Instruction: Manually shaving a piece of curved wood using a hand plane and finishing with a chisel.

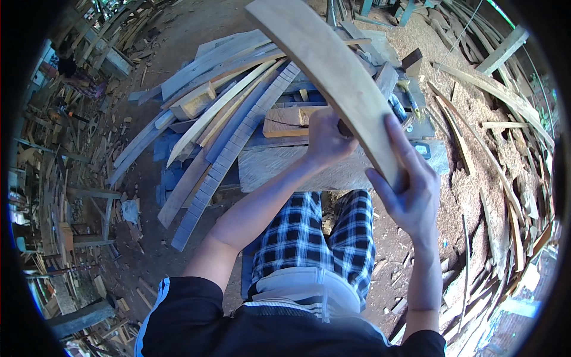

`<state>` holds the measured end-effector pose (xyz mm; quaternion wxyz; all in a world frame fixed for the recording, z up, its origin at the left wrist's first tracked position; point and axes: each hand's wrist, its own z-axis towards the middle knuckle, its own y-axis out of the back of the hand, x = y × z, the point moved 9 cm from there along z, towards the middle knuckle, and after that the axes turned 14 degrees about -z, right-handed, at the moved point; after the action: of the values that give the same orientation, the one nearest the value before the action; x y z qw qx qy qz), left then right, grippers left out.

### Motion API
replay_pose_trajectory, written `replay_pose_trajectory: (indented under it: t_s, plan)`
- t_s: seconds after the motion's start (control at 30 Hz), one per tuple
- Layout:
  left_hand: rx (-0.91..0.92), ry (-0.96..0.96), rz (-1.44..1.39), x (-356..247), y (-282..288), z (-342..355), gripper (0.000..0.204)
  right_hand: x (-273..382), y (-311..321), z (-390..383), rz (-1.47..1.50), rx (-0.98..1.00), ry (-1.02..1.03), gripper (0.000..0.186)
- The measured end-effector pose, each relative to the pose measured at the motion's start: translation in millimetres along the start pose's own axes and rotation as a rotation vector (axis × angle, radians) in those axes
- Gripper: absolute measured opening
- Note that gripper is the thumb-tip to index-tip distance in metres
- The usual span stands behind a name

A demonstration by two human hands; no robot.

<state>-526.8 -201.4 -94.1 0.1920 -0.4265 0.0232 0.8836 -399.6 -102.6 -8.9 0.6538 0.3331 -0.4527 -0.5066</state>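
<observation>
A long, curved, pale wooden board [321, 59] rises from my right hand [410, 190] toward the top of the view, tilted over the bench. My right thumb and fingers wrap round its lower end. My left hand [329, 134] is closed just left of the board at its middle, around something dark and mostly hidden that I cannot make out. Beneath the board lie a short split wooden block [282, 124] and a wide rough plank [291, 169], with blue-handled tools [397, 104] to the right.
Long slats and offcuts [208, 101] are piled across the bench, fanning leftward. Wood shavings and strips [488, 160] cover the right-hand ground. Frames and scrap wood [89, 238] crowd the left, where another person [68, 68] appears at the upper edge. My legs are under the bench's near edge.
</observation>
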Motion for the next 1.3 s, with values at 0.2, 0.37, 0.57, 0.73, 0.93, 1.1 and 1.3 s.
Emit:
replay_pose_trajectory:
  t_s: [0.2, 0.37, 0.57, 0.73, 0.93, 1.1, 1.3]
  plan:
    - [0.127, 0.089, 0.130, -2, -13, 0, 0.017, -24, 37, -32, 0.456, -0.471, -0.198, 0.085]
    - [0.039, -0.020, 0.055, -12, 2, -3, 0.022, -14, -12, -24, 0.232, 0.008, -0.159, 0.079]
    - [0.073, 0.106, 0.000, -8, -1, 0, 0.020, -10, -8, -37, 0.258, -0.196, -0.057, 0.079]
    - [0.020, 0.195, -0.041, -3, 8, 7, 0.026, -18, -17, -36, 0.259, -0.037, -0.165, 0.080]
    - [-0.357, 0.095, -0.343, 5, 80, 32, 0.029, -32, -26, -61, 0.388, -0.080, -0.277, 0.080]
    - [-0.700, -0.091, -0.373, -6, 132, 48, 0.026, -37, -34, -79, 0.307, 0.009, -0.355, 0.082]
    - [-0.433, -0.148, -0.242, -11, 108, 72, 0.024, -40, -39, -85, 0.369, 0.014, -0.427, 0.083]
